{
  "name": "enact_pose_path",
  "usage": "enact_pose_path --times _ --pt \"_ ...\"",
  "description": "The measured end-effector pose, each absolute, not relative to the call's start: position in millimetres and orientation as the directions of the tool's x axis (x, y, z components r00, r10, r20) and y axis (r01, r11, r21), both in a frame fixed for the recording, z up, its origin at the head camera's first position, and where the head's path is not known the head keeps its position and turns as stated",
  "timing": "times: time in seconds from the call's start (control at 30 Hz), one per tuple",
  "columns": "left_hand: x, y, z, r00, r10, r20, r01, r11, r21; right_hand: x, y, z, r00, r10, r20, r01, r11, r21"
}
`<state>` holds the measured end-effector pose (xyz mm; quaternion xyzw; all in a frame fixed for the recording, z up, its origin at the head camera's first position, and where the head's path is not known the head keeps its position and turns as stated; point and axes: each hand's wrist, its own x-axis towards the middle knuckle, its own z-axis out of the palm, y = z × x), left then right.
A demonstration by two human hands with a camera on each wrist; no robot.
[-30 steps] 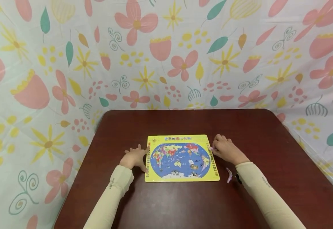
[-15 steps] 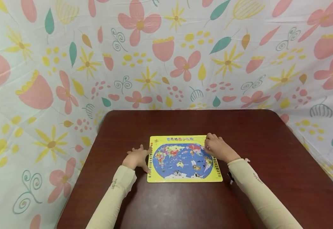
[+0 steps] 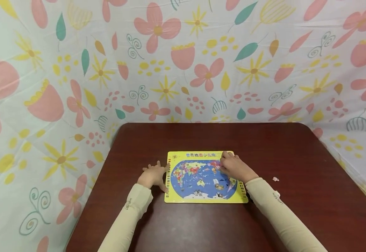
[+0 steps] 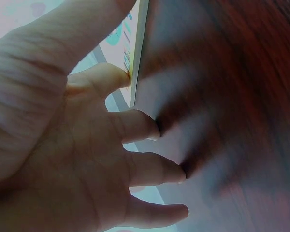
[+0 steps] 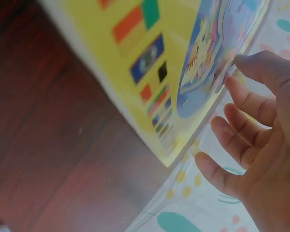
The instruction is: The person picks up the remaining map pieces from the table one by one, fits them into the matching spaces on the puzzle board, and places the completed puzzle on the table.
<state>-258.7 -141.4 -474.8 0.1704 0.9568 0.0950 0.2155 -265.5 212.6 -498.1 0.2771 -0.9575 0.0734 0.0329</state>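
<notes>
A yellow-bordered world map puzzle (image 3: 201,200) lies flat on the dark red table. My left hand (image 3: 152,176) is at its left side, fingers spread, with the thumb and index finger at the board's edge; the left wrist view shows the other fingers (image 4: 150,169) reaching down beside it. Over the map's upper right part is my right hand (image 3: 235,168). In the right wrist view its thumb and index finger (image 5: 249,99) pinch a small thin puzzle piece (image 5: 226,76) at the map's surface, mostly hidden by the fingertips. Several flags line the board's side border.
A small pale pink piece (image 3: 275,179) lies on the table (image 3: 296,157) right of the board. Another pale piece (image 3: 276,193) shows at the edge of my right sleeve. A flower-print cloth (image 3: 208,70) hangs behind the table and along its sides.
My right hand has moved left from the board's right edge onto the map. The right forearm now covers a pinkish piece seen earlier, and uncovers others farther right. My left hand stays at the edge.
</notes>
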Motion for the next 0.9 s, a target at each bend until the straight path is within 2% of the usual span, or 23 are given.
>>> enact_pose_path --times 0.63,0.9 --pt "-261.8 -141.6 -472.2 -0.849 0.372 -0.376 0.285 0.921 0.267 -265.6 207.3 -498.9 -0.841 -0.524 0.134 -0.537 0.838 -0.096" --pt "-258.4 -144.0 -471.9 -0.847 0.371 -0.381 0.281 0.920 0.273 -258.9 215.9 -491.0 -0.856 -0.512 0.079 -0.518 0.849 -0.107"
